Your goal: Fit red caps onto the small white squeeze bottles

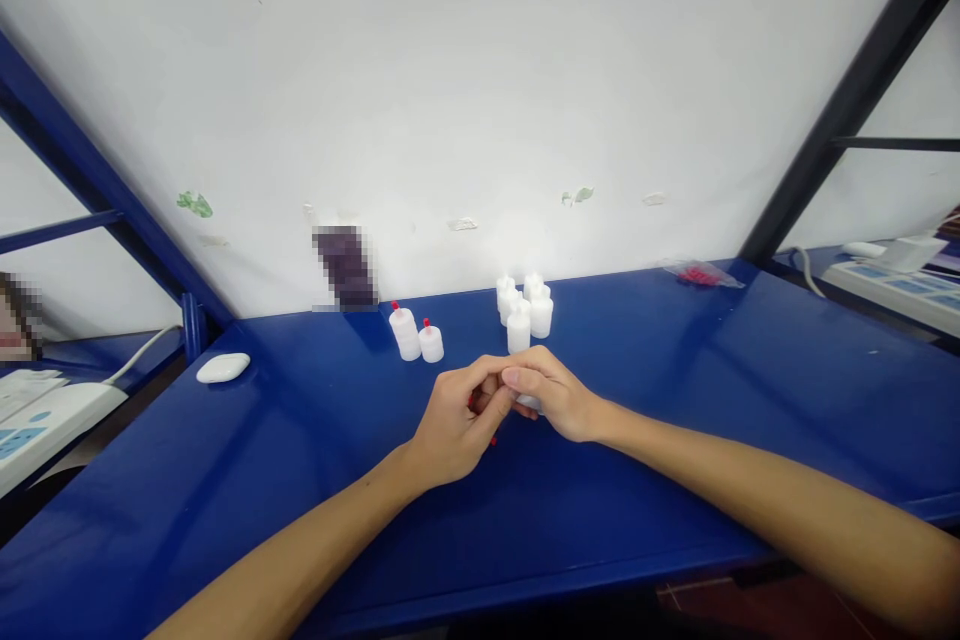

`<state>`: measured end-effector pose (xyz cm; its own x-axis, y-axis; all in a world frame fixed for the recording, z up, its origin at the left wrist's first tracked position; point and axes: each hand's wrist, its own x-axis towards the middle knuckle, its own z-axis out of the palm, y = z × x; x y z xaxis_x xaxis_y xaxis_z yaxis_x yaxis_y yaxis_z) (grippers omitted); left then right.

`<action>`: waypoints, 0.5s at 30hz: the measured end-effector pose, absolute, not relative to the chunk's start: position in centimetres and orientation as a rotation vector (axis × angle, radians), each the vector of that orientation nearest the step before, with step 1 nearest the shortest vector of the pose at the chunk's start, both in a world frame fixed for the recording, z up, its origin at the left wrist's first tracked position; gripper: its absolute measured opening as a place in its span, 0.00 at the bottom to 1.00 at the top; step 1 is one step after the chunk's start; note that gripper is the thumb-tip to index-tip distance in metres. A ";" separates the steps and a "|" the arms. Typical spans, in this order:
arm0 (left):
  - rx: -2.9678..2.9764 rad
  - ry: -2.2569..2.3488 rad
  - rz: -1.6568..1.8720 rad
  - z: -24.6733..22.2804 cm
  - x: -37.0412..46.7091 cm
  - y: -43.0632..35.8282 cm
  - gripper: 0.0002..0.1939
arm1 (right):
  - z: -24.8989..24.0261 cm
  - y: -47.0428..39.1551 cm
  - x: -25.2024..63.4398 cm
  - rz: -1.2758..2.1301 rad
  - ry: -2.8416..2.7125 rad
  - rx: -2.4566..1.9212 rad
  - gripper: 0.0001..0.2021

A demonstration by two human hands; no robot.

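My left hand (459, 425) and my right hand (562, 395) meet fingertip to fingertip above the near middle of the table. The right one is closed round a small white plastic bottle (529, 402), mostly covered by its fingers. Bits of a red cap (472, 401) show within the closed left hand, and its thumb and fingers reach to the bottle's end. Another red piece (493, 441) peeks out just below the left hand. Beyond the hands stands a group of several white bottles (519, 328) without red caps. To their left are white bottles with red caps (430, 343).
A blue table (337, 480) runs up to a white wall. Against the wall, a clear bag of red pieces (701, 275) lies at the back right, and a dark blurred rectangle (346, 267) leans at the back left. A white rounded case (223, 367) lies at left.
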<state>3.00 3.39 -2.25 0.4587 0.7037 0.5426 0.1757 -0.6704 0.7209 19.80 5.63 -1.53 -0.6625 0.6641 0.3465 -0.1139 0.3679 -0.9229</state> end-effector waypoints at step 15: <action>2.782 1.649 1.492 0.8 -4.4 10.7 0.09 | -2.4 5.7 19.2 1.184 -1.810 -0.679 0.16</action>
<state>-4.35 10.66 0.83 0.2540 0.5211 0.8148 0.8625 -0.5032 0.0530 19.23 5.70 -2.43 -0.4937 0.7933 0.3563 -0.0085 0.4054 -0.9141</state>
